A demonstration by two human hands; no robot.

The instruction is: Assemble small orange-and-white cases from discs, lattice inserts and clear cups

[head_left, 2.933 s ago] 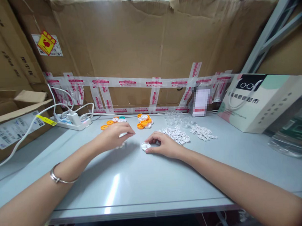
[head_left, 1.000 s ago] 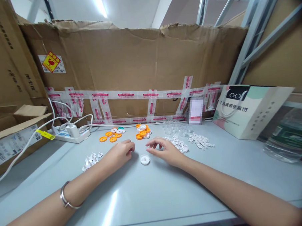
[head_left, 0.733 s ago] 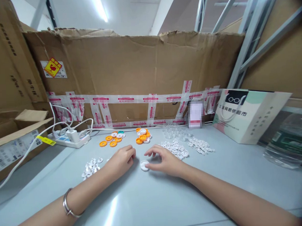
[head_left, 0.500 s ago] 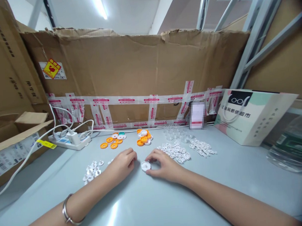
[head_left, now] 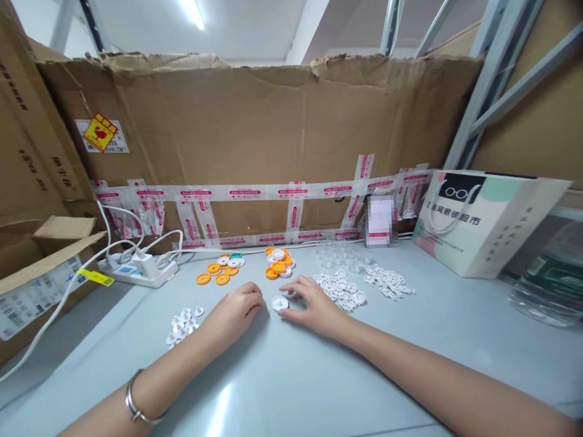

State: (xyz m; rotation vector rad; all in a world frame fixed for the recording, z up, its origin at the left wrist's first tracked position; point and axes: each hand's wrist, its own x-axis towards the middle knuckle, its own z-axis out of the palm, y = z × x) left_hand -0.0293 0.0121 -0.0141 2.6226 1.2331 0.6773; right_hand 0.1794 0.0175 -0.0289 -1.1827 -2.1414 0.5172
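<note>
A small white round part (head_left: 280, 303), like a shallow cup with a raised centre, lies on the table between my hands. My right hand (head_left: 312, 306) is around its right side, thumb by the near edge and index finger just beyond the far edge, with the fingers apart. To its left, my left hand (head_left: 240, 309) is closed, fingertips curled down and together; whatever they may hold is hidden. A heap of white discs with pegs (head_left: 183, 325) lies left of my left forearm. Small white openwork pieces (head_left: 340, 290) are piled just beyond my right hand.
Orange and white rings (head_left: 221, 269) and a second such pile (head_left: 279, 264) lie farther back. Clear plastic pieces (head_left: 344, 255) and more white pieces (head_left: 388, 282) sit at back right. A power strip (head_left: 153, 273), paper bag (head_left: 459, 237), water bottle (head_left: 559, 277) and cardboard wall (head_left: 268, 129) surround the table.
My right index finger has lifted a little away from the white round part, widening my grip. My left hand stays closed in nearly the same place. The view has shifted slightly.
</note>
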